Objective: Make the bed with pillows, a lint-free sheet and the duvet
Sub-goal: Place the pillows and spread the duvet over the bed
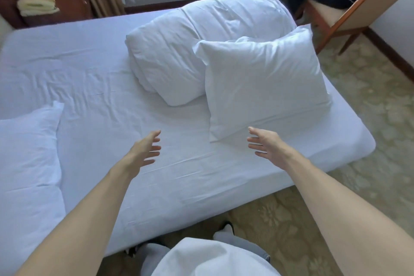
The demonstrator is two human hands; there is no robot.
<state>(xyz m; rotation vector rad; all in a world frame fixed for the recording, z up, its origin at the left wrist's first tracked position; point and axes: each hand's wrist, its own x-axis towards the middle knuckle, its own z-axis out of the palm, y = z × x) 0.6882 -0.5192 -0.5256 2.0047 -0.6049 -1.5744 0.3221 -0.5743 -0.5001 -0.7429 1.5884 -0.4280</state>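
head view, looking down across a bed (201, 199) from its lower edge in the frame. my left hand (146, 149) and right hand (266, 144) are stretched out over the white sheet (107, 101) at centre frame, palms turned toward each other, fingers spread and relaxed, holding nothing. the right hand is just beside the lower corner of a plump pillow (264, 83), right of centre; i cannot tell whether the fingertips touch it. that pillow leans against the duvet (197, 47), which sits bundled in a heap at upper centre, not spread. a second pillow (26, 154) lies flat at the left edge of the frame. the sheet is on the bed but creased, most at centre left.

what could go wrong, as i judge it: the leaning pillow sits near the bed's right corner; a one-sided grab could tip it onto the patterned carpet (376, 101), where it may pick up lint. dragging it across the sheet could deepen the creases. pulling it away may let the duvet heap slump.

edges and room: open sheet fills the middle and upper left, good space to set things down. a wooden chair (349, 18) stands close to the bed's upper right corner, so that side is tight. folded towels (37, 5) sit on a dark cabinet (69, 4) at upper left, well apart.
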